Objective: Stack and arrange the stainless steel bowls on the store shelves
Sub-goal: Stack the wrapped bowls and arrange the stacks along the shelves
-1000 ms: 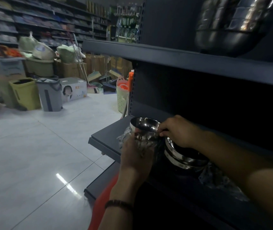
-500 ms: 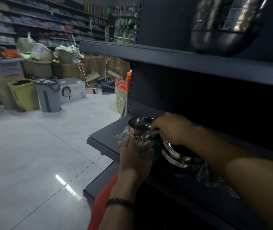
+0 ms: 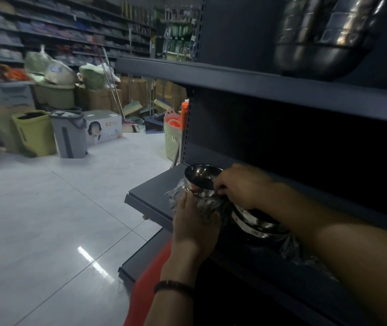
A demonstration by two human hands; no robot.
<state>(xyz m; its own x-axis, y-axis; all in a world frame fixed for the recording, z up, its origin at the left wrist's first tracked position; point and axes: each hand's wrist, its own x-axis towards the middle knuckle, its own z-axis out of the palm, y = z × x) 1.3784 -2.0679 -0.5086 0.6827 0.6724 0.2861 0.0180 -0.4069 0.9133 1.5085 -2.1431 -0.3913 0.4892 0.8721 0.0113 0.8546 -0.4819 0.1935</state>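
"Bowl (image 3: 202, 178) first: what is it like?"

"Polished steel, round and deep, the inside mirror-bright. You have it at the left end of the lower shelf (image 3: 152, 194), mouth up. It sits in crinkled clear wrap (image 3: 176, 196) that bunches round its lower half."

"And beside it?"

"Just to its right is a stack (image 3: 256, 223) of wider steel bowls, nested, their rims showing as bright bands. More crumpled wrap lies at the stack's right. Your shelf is dark matte metal, flat, with a folded front edge. On the upper shelf (image 3: 246, 83) stand large steel vessels (image 3: 324, 43), too blurred to tell apart."

"Left hand?"

"Your left hand (image 3: 193, 225) comes up from below, thumb pointing up against the wrap. Its palm and fingers are wrapped round the near, wrap-covered side of the bowl. A dark beaded band (image 3: 173, 286) circles that wrist."

"Right hand?"

"Your right hand (image 3: 239, 184) reaches in over the stack, forearm across it and knuckles up. Its fingers curl down onto the bowl's right rim and grip it. Whether any wrap is caught under them cannot be told."

"Around you?"

"Glossy pale tile floor (image 3: 46, 220) to your left. Well off, a grey bin (image 3: 69, 135) stands beside a yellow-green bin (image 3: 34, 132), with a printed box (image 3: 104, 125) near them. A pale lattice basket (image 3: 171, 142) sits by the shelf's upright."
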